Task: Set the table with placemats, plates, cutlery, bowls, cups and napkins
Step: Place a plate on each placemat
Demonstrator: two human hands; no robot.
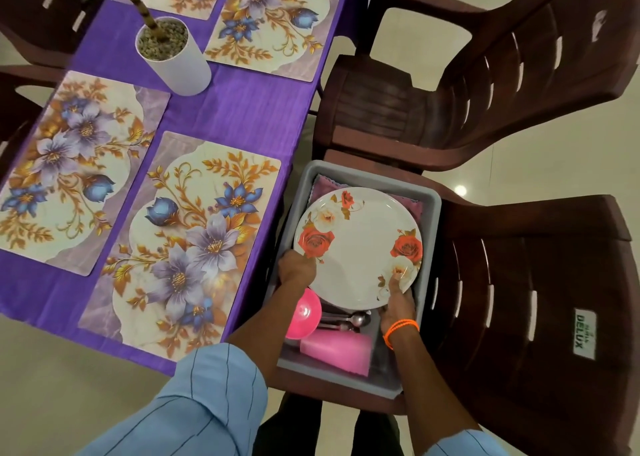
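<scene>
Hands grip opposite edges of the rose-patterned plate [358, 248], left hand [297, 269] and right hand [398, 301] each closed on its rim, holding it level above the grey tub [431, 197]; likely bound for the nearest floral placemat [187, 244] on the desk [242, 109].

Light-blue pinstriped sleeves [207, 403], dark trousers [294, 431], and an orange thread bracelet [400, 329] on the right wrist.

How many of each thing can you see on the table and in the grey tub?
Placemats: 4
Plant pots: 1
Plates: 1, held by both hands
Pink bowls: 1
Pink cups: 1
Spoons: at least 2, partly hidden
Total: at least 10
</scene>
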